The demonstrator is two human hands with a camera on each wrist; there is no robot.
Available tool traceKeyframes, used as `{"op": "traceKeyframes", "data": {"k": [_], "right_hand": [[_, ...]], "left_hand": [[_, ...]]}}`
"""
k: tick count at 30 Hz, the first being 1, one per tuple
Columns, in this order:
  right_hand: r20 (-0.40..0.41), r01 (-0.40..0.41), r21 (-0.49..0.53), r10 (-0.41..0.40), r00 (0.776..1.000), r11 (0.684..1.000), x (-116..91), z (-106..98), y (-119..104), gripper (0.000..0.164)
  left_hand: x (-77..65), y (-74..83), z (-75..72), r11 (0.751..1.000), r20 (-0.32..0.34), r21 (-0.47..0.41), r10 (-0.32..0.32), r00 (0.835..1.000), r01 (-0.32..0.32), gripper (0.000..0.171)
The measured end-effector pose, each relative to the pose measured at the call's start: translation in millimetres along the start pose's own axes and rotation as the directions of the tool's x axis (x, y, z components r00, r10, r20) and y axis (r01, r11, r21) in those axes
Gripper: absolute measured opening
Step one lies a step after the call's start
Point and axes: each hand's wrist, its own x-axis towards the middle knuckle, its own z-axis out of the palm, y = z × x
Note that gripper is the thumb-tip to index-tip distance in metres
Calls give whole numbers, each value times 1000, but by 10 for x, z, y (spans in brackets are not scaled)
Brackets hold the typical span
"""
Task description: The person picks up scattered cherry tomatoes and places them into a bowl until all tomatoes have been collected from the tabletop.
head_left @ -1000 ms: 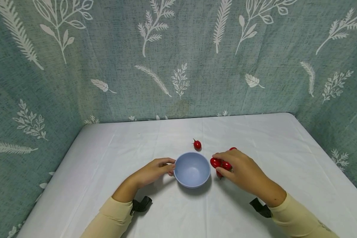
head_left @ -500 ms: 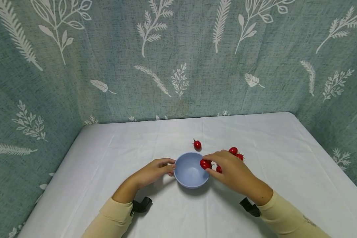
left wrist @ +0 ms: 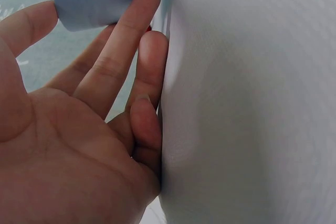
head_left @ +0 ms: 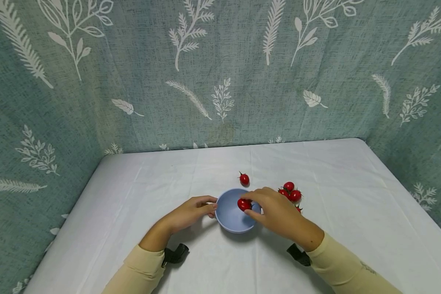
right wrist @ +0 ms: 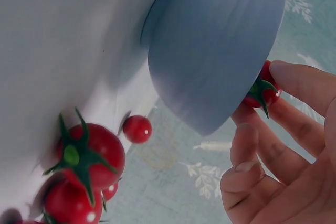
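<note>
1. Head view. Fingers of the right hand [head_left: 275, 208]: pinching one red tomato [head_left: 244, 204] above the mouth of a blue bowl [head_left: 228, 214]. Likely fault: smooth skin and a fingertip hold could let it slip early and bounce off the inner wall.
2. Head view. Fingers of the left hand [head_left: 189, 210]: slightly spread, touching the bowl on the side toward the left edge of the surface [head_left: 169, 171]. Likely fault: with support on one side only, a knock could slide or tip the bowl.
3. Head view. Lone tomato [head_left: 244, 179]: just beyond the bowl, toward the far edge. Likely fault: a nudged bowl could set it rolling.
4. Head view. Tomato cluster [head_left: 295, 195]: beyond the right hand, toward the far right corner, one partly hidden. Likely fault: a low sweep of that hand could scatter it.
5. Left wrist view. Thumb at the rim, a fingertip against the outer wall; the hold looks light.
6. Right wrist view. Pinched tomato at the rim, green calyx showing, partly hidden by the wall; contact cannot be told. Likely fault: fingers lowered here could strike the rim.
</note>
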Motion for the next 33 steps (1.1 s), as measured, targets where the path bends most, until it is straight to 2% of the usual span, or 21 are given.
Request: {"op": "traceKeyframes", "data": {"k": [9,22,33], "right_hand": [[23,46,69,-48,999,997,117,68,-51,36],[107,-31,88,22,994,996,256,136,-87,37],[146,1,77,-12,989,997,306,203,-117,34]], "left_hand": [[-10,1,-10,1000,3,6,2,1000,-2,43],[-11,2,-10,1000,-7,15,2,1000,-2,44],[-5,-10,-10,1000,0,8,12,1000,-12,42]]}}
